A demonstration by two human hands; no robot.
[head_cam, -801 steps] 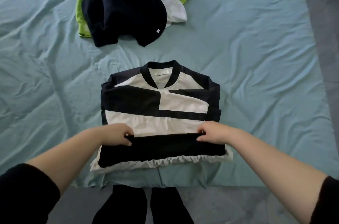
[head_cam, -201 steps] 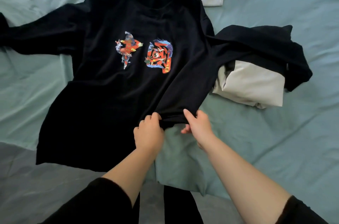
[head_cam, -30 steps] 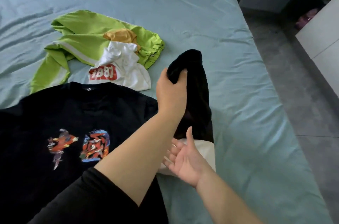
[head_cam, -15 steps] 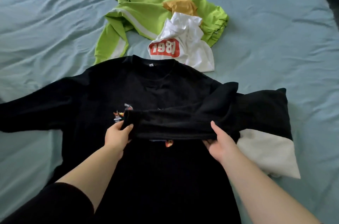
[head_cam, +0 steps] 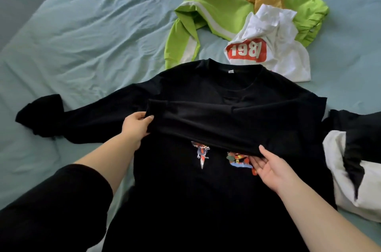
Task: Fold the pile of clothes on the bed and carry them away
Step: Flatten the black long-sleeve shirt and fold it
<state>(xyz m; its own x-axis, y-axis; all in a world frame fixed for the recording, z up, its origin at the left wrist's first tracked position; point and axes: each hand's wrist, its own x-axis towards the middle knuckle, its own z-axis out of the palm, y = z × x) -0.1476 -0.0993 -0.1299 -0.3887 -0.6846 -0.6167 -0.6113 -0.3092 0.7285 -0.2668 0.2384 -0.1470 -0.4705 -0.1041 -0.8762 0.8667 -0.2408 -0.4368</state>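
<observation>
On the bed (head_cam: 82, 25), the black sweatshirt (head_cam: 185, 200) lies face up, spread flat. One sleeve (head_cam: 206, 124) is drawn across its chest. Your left hand (head_cam: 136, 127) pinches the cuff (head_cam: 153, 107). Your right hand (head_cam: 270, 169) nips the lower edge, thumb on top. Lay the sleeve straight and taut, then smooth out creases.

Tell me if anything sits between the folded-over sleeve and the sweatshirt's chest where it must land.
Only the right hand: holding the sleeve, its fingers lie under the lower edge, over the print. The left hand pinches the cuff. The 1987 tee and folded shirt lie off the chest of the black sweatshirt.
</observation>
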